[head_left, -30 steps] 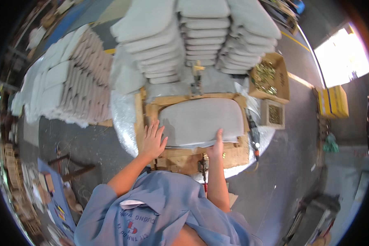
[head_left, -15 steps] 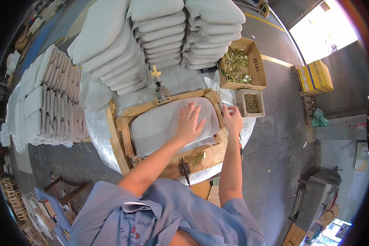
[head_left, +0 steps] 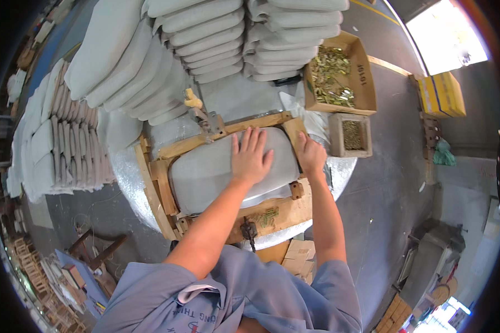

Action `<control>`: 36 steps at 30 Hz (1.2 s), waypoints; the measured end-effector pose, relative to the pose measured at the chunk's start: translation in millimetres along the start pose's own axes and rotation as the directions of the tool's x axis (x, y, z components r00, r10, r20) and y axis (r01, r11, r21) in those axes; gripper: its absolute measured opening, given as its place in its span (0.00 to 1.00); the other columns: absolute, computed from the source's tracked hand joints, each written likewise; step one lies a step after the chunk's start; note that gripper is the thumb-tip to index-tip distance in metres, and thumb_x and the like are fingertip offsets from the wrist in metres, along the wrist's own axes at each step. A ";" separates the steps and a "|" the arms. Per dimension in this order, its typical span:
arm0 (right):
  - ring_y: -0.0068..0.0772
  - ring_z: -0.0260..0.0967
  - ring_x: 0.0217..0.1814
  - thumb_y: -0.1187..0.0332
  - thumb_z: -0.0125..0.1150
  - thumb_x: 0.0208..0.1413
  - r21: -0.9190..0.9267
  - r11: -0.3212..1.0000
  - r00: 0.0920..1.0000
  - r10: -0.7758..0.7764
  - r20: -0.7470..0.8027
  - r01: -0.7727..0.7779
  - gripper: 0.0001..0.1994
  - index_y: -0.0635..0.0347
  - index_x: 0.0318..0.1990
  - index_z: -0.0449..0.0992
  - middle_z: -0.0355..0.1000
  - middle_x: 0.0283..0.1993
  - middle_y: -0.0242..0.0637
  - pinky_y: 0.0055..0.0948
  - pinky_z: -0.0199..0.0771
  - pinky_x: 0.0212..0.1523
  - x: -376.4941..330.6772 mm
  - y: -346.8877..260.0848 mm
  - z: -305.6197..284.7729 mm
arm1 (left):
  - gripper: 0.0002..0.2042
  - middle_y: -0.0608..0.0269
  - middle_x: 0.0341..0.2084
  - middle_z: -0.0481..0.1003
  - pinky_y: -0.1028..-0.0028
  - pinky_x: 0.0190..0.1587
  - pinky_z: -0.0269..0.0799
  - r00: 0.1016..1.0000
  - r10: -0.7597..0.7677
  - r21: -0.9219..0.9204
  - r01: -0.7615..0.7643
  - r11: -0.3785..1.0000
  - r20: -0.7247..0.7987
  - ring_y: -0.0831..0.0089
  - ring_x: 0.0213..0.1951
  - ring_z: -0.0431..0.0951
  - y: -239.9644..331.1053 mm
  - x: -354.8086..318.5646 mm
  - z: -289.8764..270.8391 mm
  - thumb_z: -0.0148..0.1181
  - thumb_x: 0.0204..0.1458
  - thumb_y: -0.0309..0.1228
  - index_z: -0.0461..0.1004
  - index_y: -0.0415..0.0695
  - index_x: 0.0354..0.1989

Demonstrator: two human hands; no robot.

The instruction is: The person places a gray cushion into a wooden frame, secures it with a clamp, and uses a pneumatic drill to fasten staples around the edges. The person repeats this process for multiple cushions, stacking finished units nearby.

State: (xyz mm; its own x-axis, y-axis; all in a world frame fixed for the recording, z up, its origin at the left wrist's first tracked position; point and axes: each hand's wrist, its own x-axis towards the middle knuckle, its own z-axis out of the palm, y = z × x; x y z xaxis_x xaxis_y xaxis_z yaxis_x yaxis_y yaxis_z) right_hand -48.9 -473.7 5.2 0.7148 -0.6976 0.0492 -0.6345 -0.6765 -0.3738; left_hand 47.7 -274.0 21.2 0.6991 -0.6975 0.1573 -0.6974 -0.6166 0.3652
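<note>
A padded grey seat cushion (head_left: 205,172) lies inside a wooden frame (head_left: 186,147) on the work table. My left hand (head_left: 251,158) is open, palm down, its fingers spread on the cushion's upper middle. At the frame's right side my right hand (head_left: 312,155) is closed, its thumb and curled fingers on the wooden side bar; the undersides of the fingers are hidden. Behind the frame stands a metal toggle clamp (head_left: 208,123) with a yellow-wrapped handle. A second, dark clamp (head_left: 249,228) sits at the near edge, beside small loose brass-coloured pieces (head_left: 269,217).
Tall stacks of grey cushions (head_left: 205,44) stand behind the frame, with more piled at the left (head_left: 33,139). At the right are a cardboard box (head_left: 364,83) of brass-coloured metal parts and a small square tray (head_left: 366,145) of tiny fasteners. A yellow box (head_left: 441,94) stands farther right.
My right hand has gone from a raised pinch beside the frame to a closed grip on its right bar. The back clamp's handle has tilted left. My left hand stays on the cushion.
</note>
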 end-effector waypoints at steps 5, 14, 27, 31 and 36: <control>0.66 0.80 0.36 0.45 0.45 0.76 0.032 0.998 0.996 0.056 0.068 -0.058 0.30 0.58 0.36 0.85 0.81 0.32 0.57 0.60 0.78 0.38 -4.1 -1.9 6.2 | 0.33 0.55 0.76 0.63 0.35 0.79 0.38 0.996 -0.046 0.057 0.042 0.998 0.072 0.52 0.79 0.55 -3.2 -2.3 3.6 0.51 0.66 0.49 0.64 0.46 0.76; 0.69 0.81 0.40 0.43 0.41 0.76 0.003 0.996 0.996 0.085 0.028 -0.085 0.34 0.61 0.37 0.87 0.80 0.33 0.61 0.63 0.79 0.43 -4.1 -23.1 5.4 | 0.33 0.50 0.77 0.61 0.33 0.79 0.36 1.000 0.001 0.075 -0.003 0.997 0.031 0.48 0.80 0.52 -5.4 -2.2 2.3 0.50 0.67 0.49 0.64 0.44 0.76; 0.70 0.80 0.39 0.42 0.42 0.76 0.061 0.988 0.989 0.145 -0.022 -0.143 0.32 0.59 0.40 0.86 0.81 0.34 0.59 0.62 0.79 0.45 -13.9 -31.0 2.4 | 0.32 0.50 0.78 0.59 0.32 0.78 0.37 1.000 0.022 0.039 -0.023 0.999 0.015 0.48 0.80 0.53 -35.9 -75.4 -34.3 0.53 0.65 0.48 0.66 0.49 0.76; 0.70 0.80 0.39 0.44 0.42 0.76 0.093 0.986 0.990 0.141 -0.005 -0.140 0.31 0.59 0.39 0.85 0.81 0.34 0.58 0.62 0.78 0.44 -18.4 -26.1 7.9 | 0.33 0.49 0.80 0.56 0.29 0.77 0.35 0.997 0.023 0.055 -0.027 0.998 0.070 0.45 0.81 0.50 -34.2 -76.8 -30.1 0.52 0.64 0.48 0.64 0.49 0.77; 0.67 0.81 0.39 0.45 0.43 0.76 0.038 0.983 0.984 0.178 0.024 -0.179 0.31 0.62 0.35 0.83 0.82 0.34 0.57 0.62 0.80 0.43 -19.4 -35.3 5.9 | 0.34 0.49 0.81 0.52 0.28 0.77 0.31 0.988 0.025 0.120 -0.043 0.992 0.151 0.45 0.82 0.45 -35.4 -90.3 -19.7 0.51 0.65 0.49 0.62 0.50 0.79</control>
State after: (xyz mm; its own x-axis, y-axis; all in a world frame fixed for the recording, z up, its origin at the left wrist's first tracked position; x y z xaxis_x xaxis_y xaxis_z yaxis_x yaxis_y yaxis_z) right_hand -38.6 -434.9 12.0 0.5970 -0.8012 -0.0408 -0.7407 -0.5309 -0.4117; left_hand 12.4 -181.9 12.2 0.6496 -0.7598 0.0264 -0.7410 -0.6250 0.2454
